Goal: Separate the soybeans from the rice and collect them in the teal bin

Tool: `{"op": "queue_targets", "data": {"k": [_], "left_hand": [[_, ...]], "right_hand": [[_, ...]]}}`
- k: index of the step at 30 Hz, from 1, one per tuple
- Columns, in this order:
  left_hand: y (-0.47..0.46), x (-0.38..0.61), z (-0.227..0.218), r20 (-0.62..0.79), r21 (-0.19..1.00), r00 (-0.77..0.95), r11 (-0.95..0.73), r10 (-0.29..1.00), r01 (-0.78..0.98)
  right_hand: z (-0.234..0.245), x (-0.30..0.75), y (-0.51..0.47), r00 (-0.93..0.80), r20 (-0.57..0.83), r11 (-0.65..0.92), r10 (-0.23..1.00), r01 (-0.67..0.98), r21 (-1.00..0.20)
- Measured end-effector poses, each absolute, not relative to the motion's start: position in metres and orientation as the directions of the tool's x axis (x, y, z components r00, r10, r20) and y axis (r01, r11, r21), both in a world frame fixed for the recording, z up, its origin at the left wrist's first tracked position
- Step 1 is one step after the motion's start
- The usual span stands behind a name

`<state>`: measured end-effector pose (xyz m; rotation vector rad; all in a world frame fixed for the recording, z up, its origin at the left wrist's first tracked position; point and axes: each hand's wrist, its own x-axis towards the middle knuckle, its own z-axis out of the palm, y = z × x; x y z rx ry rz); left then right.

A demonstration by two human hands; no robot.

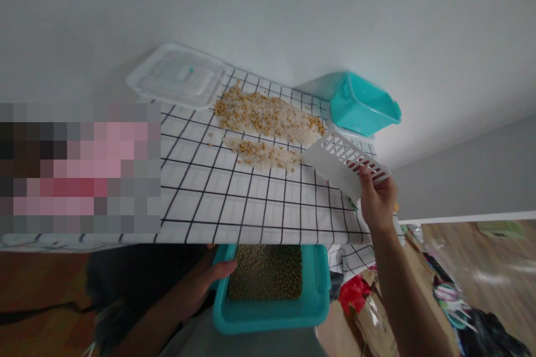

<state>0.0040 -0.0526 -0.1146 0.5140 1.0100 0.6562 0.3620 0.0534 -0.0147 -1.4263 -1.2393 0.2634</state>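
My left hand (211, 278) grips the left rim of a teal plastic tub (316, 307), its thumb over the edge. Small round greenish-brown beans or grains (268, 276) fill the tub, which is held just below the table's front edge. In my right hand (379, 201) is a white slotted plastic panel (335, 170), pinched at its right end with the thumb on top. The panel's left end reaches the edge of a spread pile of yellow beans and pale rice-like grains (268, 114). A smaller strip of the same mix (262, 155) lies in front of that pile.
A clear lid (180, 75) lies at the table's back left, against the wall. An upright teal bin (362, 106) stands at the back right. The table has a white checked cloth (234, 201). Cardboard and a red bag (354, 293) lie on the floor at right.
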Motion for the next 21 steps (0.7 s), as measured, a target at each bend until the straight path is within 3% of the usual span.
{"op": "queue_targets", "data": {"k": [7,21], "left_hand": [[-0.052,0.004,-0.115,-0.625,0.636,0.369,0.723,0.688,-0.270],[-0.052,0.006,-0.118,-0.641,0.610,0.370,0.739,0.672,-0.285]], "right_hand": [[-0.020,0.366,0.049,0.426,0.445,0.244,0.788,0.448,-0.860],[-0.022,0.368,0.029,0.412,0.440,0.228,0.798,0.471,-0.852]]}}
